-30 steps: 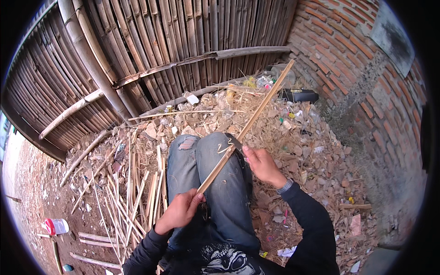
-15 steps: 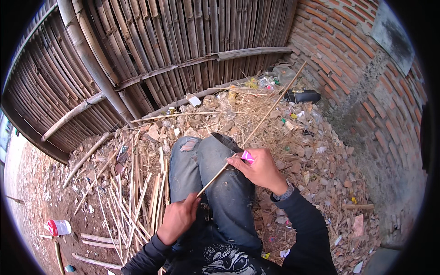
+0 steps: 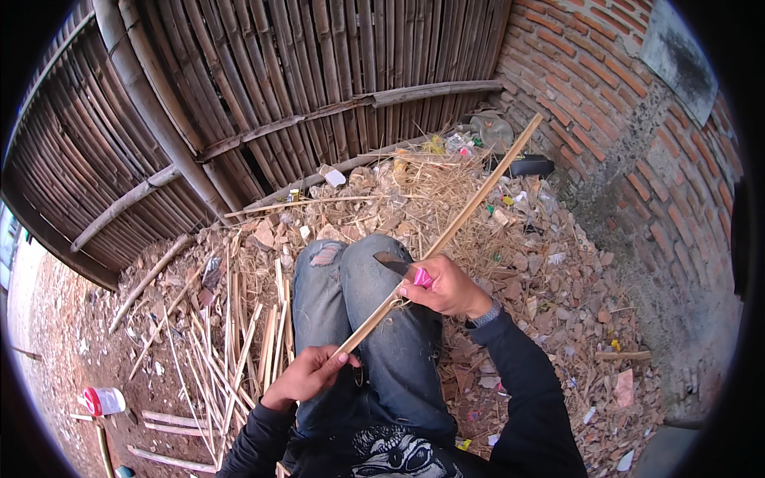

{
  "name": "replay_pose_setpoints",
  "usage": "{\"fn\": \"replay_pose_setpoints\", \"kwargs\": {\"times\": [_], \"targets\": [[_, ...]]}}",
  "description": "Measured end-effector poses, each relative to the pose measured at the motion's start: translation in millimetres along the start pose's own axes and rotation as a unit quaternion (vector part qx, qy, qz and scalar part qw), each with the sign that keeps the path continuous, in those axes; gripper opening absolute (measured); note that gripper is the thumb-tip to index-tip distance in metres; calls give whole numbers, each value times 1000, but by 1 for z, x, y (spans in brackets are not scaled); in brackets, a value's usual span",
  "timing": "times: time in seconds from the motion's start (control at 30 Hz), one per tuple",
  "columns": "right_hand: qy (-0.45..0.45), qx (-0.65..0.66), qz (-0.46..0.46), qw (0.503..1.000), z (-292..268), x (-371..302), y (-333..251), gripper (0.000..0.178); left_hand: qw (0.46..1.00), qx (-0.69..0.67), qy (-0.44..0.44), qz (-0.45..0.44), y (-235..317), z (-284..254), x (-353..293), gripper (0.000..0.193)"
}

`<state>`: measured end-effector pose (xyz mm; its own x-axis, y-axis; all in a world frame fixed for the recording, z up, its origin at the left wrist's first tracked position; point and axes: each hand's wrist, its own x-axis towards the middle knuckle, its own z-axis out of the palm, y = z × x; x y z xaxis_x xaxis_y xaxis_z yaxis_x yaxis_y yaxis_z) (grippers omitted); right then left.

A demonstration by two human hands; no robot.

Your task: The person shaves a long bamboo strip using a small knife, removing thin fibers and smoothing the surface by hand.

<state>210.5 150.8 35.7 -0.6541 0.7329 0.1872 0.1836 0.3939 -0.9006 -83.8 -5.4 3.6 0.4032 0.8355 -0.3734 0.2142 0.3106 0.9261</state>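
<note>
A long pale bamboo strip (image 3: 478,197) slants across my thighs toward the brick wall, its broad face showing. My left hand (image 3: 311,374) is closed on its near end, thumb lying on top. My right hand (image 3: 448,288) is closed round the pink handle (image 3: 423,277) of a knife, and the strip passes under its fingers. The dark blade (image 3: 394,264) points away to the left, over my right knee, close against the strip. A thin curled shaving (image 3: 398,303) hangs by the right thumb. The fingers of the right hand partly hide the handle.
Split bamboo strips (image 3: 231,374) lie in a loose pile left of my legs. A bamboo fence (image 3: 319,56) stands ahead, a brick wall (image 3: 637,183) at the right. Straw, rubble and litter cover the ground. A white tub with red (image 3: 103,401) lies far left.
The bamboo strip has been turned from its narrow edge to its broad face. My left hand has rolled over and shifted slightly down. The knife blade has tilted and looks shorter.
</note>
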Motion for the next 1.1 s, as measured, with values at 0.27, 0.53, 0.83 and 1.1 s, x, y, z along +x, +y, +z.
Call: {"fn": "replay_pose_setpoints", "kwargs": {"times": [0.27, 0.53, 0.83, 1.1], "targets": [[-147, 335, 94, 926, 9, -20, 0, 19, 992, -113, -29, -40, -1, 5, -2, 42], [-213, 465, 9, 859, 40, -59, -17, 28, 994, -59, 83, 25, 14, 28, -3, 35], [-99, 768, -67, 630, 62, -113, 0, 26, 942, -317, -8, 111, 6, 21, 3, 14], [-298, 744, -107, 588, 102, -167, 7, 31, 939, 9, 308, 152, 38, 32, 43, 41]]}}
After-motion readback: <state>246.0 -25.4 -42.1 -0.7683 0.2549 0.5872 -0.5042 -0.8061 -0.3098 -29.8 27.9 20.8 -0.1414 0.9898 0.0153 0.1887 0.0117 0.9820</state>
